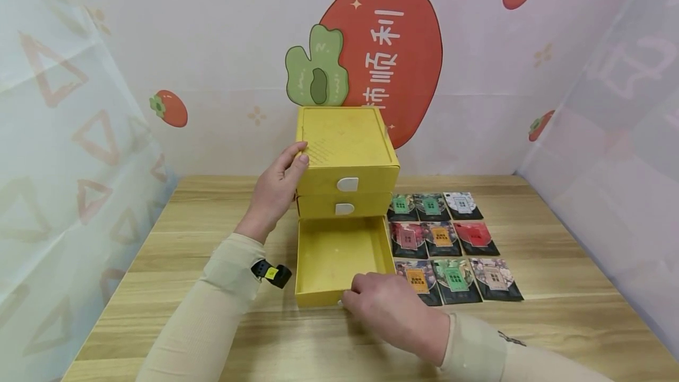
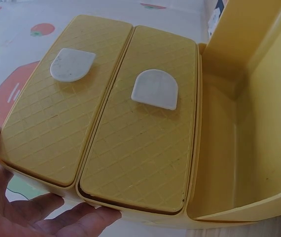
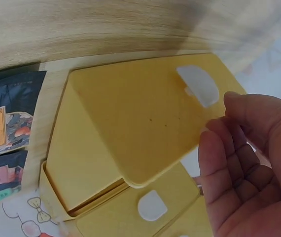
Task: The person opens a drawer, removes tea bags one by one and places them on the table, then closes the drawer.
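Observation:
A yellow drawer box (image 1: 345,134) with three stacked drawers stands on the wooden table. Its bottom drawer (image 1: 339,252) is pulled out, and its yellow floor shows. My left hand (image 1: 273,193) rests against the box's left side, thumb near the top edge; in the left wrist view its fingers (image 2: 88,222) lie fairly straight along that side. At the front of the pulled-out drawer is my right hand (image 1: 395,311). Close by its loosely bent fingers (image 3: 214,163) is the drawer's white knob (image 3: 199,85), with a small gap between in the right wrist view.
Several flat tea-like packets (image 1: 442,240) lie in rows on the table (image 1: 551,264), right of the box. The nearest ones sit close to the drawer's right wall. A printed cloth backdrop (image 1: 223,63) rises behind the box. A dark strap circles my left wrist.

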Available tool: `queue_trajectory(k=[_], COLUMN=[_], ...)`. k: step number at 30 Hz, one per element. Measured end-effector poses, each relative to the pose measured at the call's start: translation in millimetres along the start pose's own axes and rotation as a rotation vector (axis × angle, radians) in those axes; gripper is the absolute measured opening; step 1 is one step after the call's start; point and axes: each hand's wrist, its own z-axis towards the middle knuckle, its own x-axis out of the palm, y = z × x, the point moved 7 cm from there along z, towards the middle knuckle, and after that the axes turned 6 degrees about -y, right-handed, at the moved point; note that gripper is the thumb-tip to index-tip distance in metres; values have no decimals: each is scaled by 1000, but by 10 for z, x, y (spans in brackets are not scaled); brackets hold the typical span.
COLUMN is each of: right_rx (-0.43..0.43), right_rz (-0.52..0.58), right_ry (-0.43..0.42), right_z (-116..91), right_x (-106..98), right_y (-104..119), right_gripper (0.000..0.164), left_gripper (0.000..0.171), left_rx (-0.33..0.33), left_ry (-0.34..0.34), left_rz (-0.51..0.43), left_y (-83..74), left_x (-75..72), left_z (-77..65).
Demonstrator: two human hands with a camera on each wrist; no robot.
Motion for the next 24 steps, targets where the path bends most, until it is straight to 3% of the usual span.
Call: queue_trajectory(k=[13, 24], right_rx=[-74, -67], right_rz=[-151, -178], right_ry=[39, 28], right_z=[-8, 1], right_x=[89, 138], right_y=[92, 117], right_gripper=[14, 23], left_gripper=[60, 59], left_rx=[1, 5], left_ry=[-4, -3], left_rz=[4, 1], left_y=[4, 1], left_x=[1, 3], left_z=[-3, -4])
